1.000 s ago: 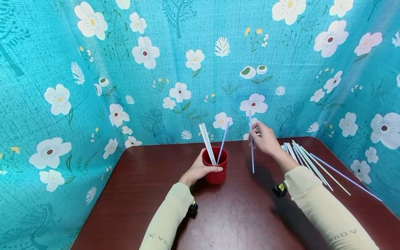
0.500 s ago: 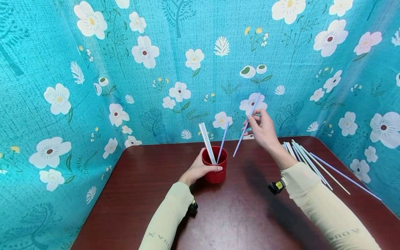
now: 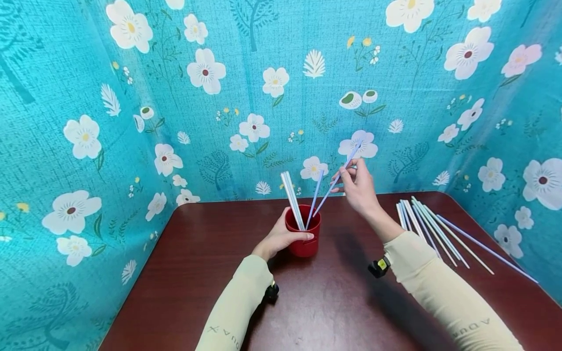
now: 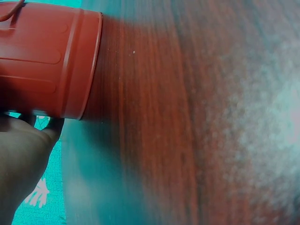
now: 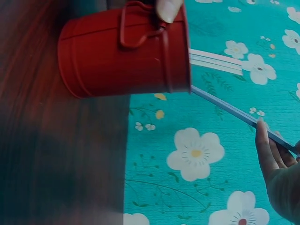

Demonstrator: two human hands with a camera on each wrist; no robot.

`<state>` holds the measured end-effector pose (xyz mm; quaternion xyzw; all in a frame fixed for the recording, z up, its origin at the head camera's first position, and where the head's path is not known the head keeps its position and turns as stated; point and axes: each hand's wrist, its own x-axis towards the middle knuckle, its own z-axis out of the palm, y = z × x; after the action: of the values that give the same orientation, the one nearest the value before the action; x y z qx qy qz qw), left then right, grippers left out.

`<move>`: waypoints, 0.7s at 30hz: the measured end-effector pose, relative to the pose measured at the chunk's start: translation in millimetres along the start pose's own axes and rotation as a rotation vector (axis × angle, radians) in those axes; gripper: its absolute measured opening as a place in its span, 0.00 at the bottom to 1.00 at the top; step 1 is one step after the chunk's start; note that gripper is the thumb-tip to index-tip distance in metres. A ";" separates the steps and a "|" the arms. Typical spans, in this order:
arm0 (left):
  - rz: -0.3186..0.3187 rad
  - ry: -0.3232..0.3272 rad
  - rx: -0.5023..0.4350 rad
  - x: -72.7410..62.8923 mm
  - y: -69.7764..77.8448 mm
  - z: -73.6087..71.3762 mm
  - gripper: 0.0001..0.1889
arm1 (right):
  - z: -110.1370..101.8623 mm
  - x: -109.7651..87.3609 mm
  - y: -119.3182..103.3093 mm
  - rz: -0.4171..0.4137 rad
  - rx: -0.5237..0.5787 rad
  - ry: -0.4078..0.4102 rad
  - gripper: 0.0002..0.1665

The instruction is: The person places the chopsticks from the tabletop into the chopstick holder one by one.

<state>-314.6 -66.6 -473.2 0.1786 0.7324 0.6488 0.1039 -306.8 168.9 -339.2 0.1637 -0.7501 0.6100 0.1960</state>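
Note:
My left hand point(image 3: 283, 238) grips a small red bucket point(image 3: 304, 249) on the table, its thumb across the front near the rim. Several pale straws point(image 3: 291, 199) lean left inside the bucket, and a blue straw point(image 3: 318, 187) leans right. Above and to the right, my right hand point(image 3: 361, 191) pinches another blue straw point(image 3: 327, 197), tilted with its lower end at the bucket's mouth. In the right wrist view the bucket point(image 5: 126, 65) shows a wire handle, and fingers point(image 5: 267, 150) hold the blue straw. The left wrist view shows the bucket's base point(image 4: 82, 65) and part of the left hand.
A loose pile of pastel straws point(image 3: 432, 226) lies on the right of the dark red-brown table point(image 3: 210, 243). A turquoise flowered cloth point(image 3: 263, 97) hangs behind and at both sides.
My right hand has risen, then moved left; its straw has gone from upright to tilted, and its lower end now reaches the bucket. The left hand keeps the bucket in place.

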 end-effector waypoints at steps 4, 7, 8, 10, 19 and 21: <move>-0.010 0.004 0.011 -0.2 0.7 -0.4 0.47 | 7.8 -5.8 -2.6 -0.002 0.009 0.007 0.12; -0.020 0.015 0.020 -0.8 1.0 -0.8 0.47 | 10.8 -3.0 16.7 -0.007 0.030 0.004 0.13; -0.022 0.018 0.020 -0.8 1.0 -0.7 0.47 | 11.7 -1.5 23.8 -0.008 0.029 0.000 0.14; -0.026 0.020 0.021 -0.9 1.8 -1.3 0.47 | 13.8 0.8 34.2 0.001 0.028 -0.006 0.15; -0.034 0.024 0.022 0.6 2.0 -0.8 0.46 | 26.9 1.2 45.2 0.008 0.011 -0.050 0.15; -0.030 0.022 0.019 0.9 0.6 -0.1 0.45 | 29.4 0.3 47.1 0.020 0.006 -0.070 0.15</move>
<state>-315.5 -66.3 -472.5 0.1617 0.7422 0.6420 0.1038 -332.7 149.6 -384.3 0.1781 -0.7561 0.6083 0.1629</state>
